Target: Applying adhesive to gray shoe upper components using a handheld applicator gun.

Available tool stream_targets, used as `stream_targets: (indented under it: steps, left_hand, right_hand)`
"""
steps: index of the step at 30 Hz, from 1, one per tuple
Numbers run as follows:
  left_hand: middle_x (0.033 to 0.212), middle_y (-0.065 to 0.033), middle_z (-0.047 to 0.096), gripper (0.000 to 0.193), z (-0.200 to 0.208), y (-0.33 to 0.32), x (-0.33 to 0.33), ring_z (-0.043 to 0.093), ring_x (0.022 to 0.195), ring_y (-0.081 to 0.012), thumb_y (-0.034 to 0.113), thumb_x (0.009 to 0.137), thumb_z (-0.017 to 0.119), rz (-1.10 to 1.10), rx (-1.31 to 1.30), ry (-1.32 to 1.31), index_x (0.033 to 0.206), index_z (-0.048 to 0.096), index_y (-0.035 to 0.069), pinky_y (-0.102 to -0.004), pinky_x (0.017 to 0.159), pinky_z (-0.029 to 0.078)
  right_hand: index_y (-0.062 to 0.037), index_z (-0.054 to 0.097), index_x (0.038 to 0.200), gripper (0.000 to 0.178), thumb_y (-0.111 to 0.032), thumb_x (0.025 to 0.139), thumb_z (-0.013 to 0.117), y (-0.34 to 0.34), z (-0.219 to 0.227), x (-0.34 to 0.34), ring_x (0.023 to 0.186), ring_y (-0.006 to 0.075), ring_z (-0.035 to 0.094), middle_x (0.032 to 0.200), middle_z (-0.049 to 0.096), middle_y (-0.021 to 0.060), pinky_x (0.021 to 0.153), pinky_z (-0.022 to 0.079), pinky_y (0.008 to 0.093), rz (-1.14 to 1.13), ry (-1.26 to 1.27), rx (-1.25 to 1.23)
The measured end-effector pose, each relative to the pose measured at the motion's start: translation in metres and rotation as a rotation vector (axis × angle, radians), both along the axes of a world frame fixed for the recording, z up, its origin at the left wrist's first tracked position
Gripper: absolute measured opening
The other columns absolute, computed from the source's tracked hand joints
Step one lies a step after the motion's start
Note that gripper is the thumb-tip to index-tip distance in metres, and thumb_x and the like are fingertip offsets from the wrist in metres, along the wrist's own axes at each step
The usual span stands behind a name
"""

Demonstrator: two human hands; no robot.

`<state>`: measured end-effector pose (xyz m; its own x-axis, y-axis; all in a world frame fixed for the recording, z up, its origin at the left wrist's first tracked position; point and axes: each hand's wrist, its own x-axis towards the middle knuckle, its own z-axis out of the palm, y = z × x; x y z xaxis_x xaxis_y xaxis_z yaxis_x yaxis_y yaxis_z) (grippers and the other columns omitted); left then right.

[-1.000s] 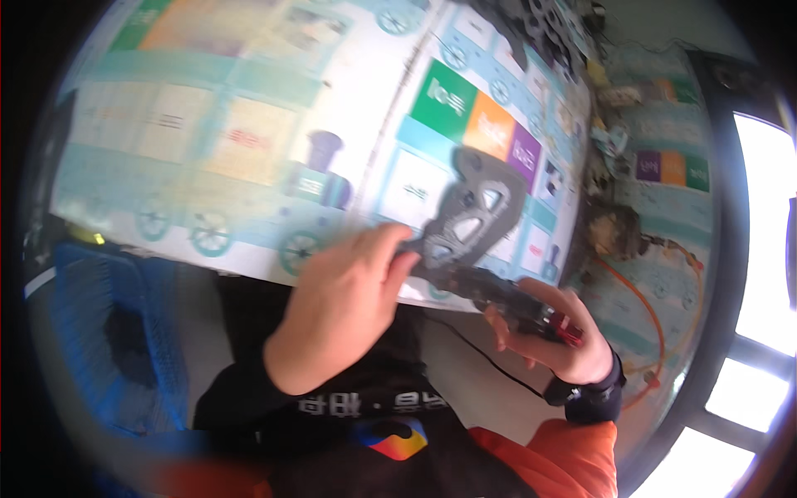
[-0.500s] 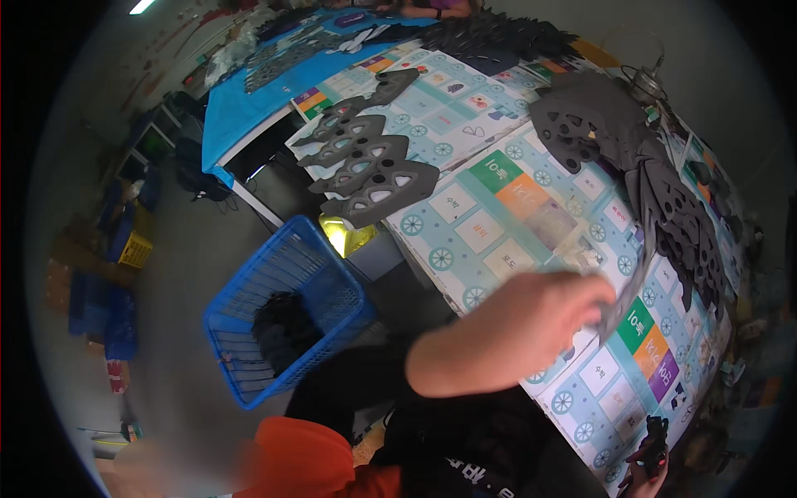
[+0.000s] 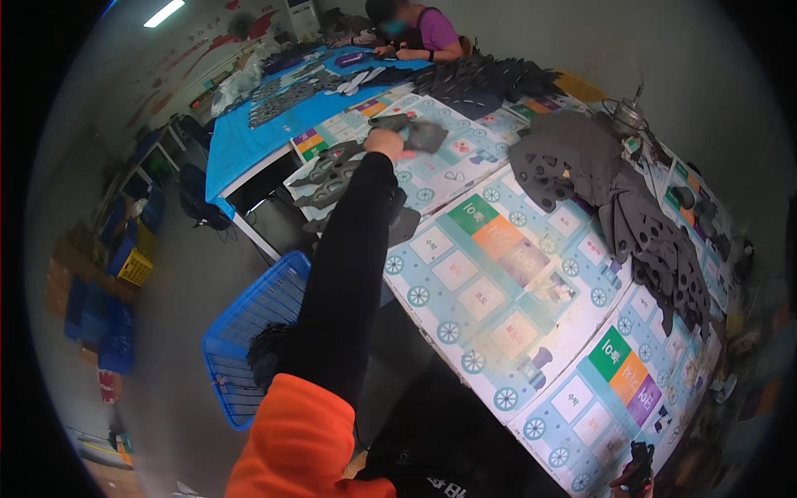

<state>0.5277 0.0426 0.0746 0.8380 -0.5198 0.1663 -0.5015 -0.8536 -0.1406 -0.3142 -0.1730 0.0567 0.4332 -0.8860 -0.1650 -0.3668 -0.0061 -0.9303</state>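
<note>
Swung since the last frame: our left hand, from lower centre up to upper centre, over the table. Fingers look closed on a grey cut-out piece, just right of the fist; blur hides the exact pinch. Our right hand, cut off at the lower right edge, is wrapped about a small black tool. We judge the piece best kept flat, held by its edge, and let go gently. Our outstretched sleeve crosses the row of grey pieces, hiding part of it; we'd lift the forearm to avoid dragging them. Blue basket lower left, partly behind the sleeve; grey heap upper right; co-worker at top.
</note>
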Motion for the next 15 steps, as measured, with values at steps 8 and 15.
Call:
stream_targets:
  steps: [8, 15]
  left_hand:
    - [0.115, -0.0072, 0.078, 0.044, -0.065, 0.032, 0.048, 0.072, 0.11, -0.0293, 0.048, 0.083, 0.085, 0.278, -0.062, 0.044, 0.108, 0.081, 0.012, -0.041, 0.087, 0.059]
    - [0.113, -0.0098, 0.078, 0.064, -0.094, 0.074, 0.096, 0.072, 0.109, -0.0328, 0.067, 0.081, 0.078, 0.047, 0.07, -0.065, 0.107, 0.08, 0.008, -0.0438, 0.091, 0.059]
  right_hand:
    - [-0.0027, 0.066, 0.12, 0.035, 0.011, 0.088, 0.061, -0.002, 0.008, 0.011, 0.06, 0.0069, 0.054, 0.101, 0.072, 0.0048, 0.05, 0.038, 0.0219, 0.013, -0.01, 0.047]
    - [-0.0026, 0.068, 0.117, 0.033, 0.011, 0.087, 0.062, -0.004, 0.007, 0.008, 0.059, 0.0069, 0.054, 0.097, 0.072, 0.0038, 0.049, 0.038, 0.0224, -0.027, 0.008, 0.064]
